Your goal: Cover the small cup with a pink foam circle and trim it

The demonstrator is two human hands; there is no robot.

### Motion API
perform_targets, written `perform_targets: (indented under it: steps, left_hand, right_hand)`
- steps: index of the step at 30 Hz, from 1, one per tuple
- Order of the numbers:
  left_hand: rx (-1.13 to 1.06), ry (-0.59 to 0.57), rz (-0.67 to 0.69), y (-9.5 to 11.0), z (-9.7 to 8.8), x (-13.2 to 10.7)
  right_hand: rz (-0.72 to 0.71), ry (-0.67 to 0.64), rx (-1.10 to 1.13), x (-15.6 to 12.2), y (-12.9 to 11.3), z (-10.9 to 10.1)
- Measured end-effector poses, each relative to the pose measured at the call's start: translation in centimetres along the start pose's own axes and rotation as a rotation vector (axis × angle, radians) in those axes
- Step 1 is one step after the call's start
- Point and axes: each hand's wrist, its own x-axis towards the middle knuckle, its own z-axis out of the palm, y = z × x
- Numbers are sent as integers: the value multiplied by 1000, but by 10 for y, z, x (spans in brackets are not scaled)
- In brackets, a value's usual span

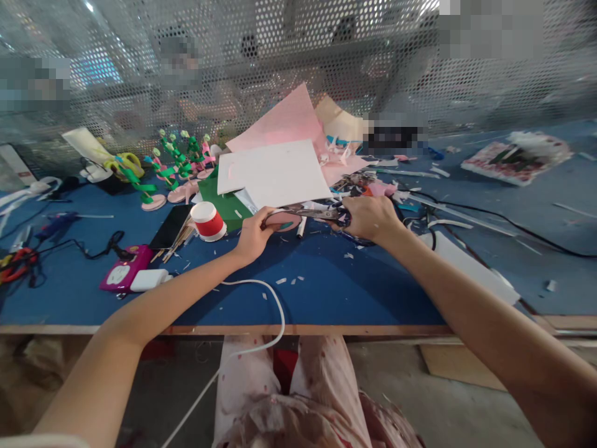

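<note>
My left hand (252, 238) pinches the edge of a round pink disc (282, 219), which carries a small green mark. My right hand (370, 218) is closed around the handles of a pair of scissors (327, 214). Their blades point left and reach over the disc; whether they touch it I cannot tell. Behind both hands lies a white sheet (275, 171), overlapping pink sheets (282, 121) and green paper (214, 198). A red and white cup-like roll (208, 221) stands left of my left hand.
Small green paper plants (152, 200) on pink discs stand at the back left. A purple power strip (125, 269) with a white charger (150, 280) sits front left, trailing a white cable (275, 298). Black cable (508, 223) and paper strips lie right. A perforated metal screen (289, 43) rises behind.
</note>
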Motion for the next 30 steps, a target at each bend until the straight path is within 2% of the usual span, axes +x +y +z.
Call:
perform_targets:
  steps: [19, 30]
  left_hand:
    - [-9, 5, 20, -6, 0, -1]
    - [6, 3, -23, -7, 0, -1]
  right_hand:
    - [1, 16, -10, -1, 3, 0]
    - [-2, -22, -21, -2, 2, -3]
